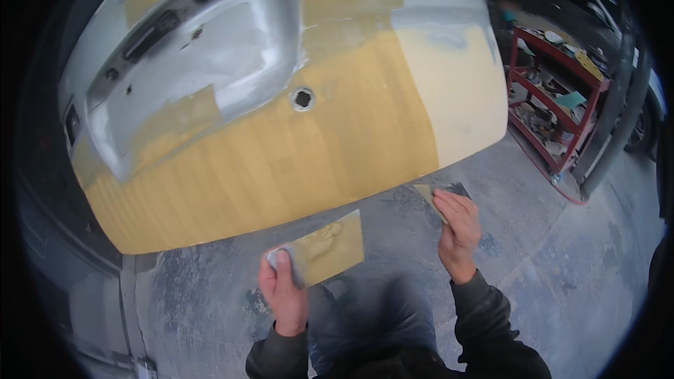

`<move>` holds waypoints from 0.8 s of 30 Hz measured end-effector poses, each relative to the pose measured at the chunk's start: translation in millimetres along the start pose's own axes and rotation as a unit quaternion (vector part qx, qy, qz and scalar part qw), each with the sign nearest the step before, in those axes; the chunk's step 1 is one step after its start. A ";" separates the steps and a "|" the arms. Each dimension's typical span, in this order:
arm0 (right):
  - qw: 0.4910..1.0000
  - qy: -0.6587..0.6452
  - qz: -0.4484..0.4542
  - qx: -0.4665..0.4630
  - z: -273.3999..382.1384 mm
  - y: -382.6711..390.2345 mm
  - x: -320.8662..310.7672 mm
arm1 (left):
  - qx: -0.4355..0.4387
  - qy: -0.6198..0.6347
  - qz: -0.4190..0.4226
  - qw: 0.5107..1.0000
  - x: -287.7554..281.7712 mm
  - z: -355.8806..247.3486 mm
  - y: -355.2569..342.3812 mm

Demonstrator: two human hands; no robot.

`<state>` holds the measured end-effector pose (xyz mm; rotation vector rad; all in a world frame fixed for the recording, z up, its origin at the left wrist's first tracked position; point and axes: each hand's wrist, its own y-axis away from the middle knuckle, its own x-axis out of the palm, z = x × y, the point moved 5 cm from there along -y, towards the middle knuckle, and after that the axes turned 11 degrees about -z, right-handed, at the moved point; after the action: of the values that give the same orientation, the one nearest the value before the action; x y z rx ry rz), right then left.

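Left hand (284, 291): grip closed on a flat board (348, 256) bearing lumpy yellow paste (321, 240). Right hand (460, 231): grip pinching a thin, smeared spreader (428, 198), partly hidden by the hand. Beyond both: a curved, ochre-streaked vehicle panel (337, 133), its top cut off.

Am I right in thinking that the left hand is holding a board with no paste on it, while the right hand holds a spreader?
Not quite: the head view shows a mound of yellowish paste on the board in the left hand. The right hand does hold a spreader.
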<state>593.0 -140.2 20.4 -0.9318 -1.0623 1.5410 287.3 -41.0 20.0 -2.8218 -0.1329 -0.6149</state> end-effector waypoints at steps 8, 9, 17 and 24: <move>0.965 -0.121 0.148 -0.177 100.2 -39.0 -3.3 | 0.026 -0.030 0.040 0.998 28.7 2.0 0.7; 0.961 -0.130 0.150 -0.190 103.9 -40.2 0.4 | 0.023 -0.029 0.044 0.998 31.1 -2.2 2.9; 0.939 -0.154 0.241 -0.190 128.1 -18.5 13.4 | 0.038 -0.008 0.007 0.999 24.8 -2.3 2.1; 0.952 -0.137 0.237 -0.139 82.3 -24.9 -4.5 | 0.097 -0.006 -0.084 0.992 21.2 -16.3 -13.1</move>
<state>524.6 -156.2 70.2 -1.2588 -1.3446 1.9915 298.2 -31.8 46.1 -2.6437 -0.4123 -0.5868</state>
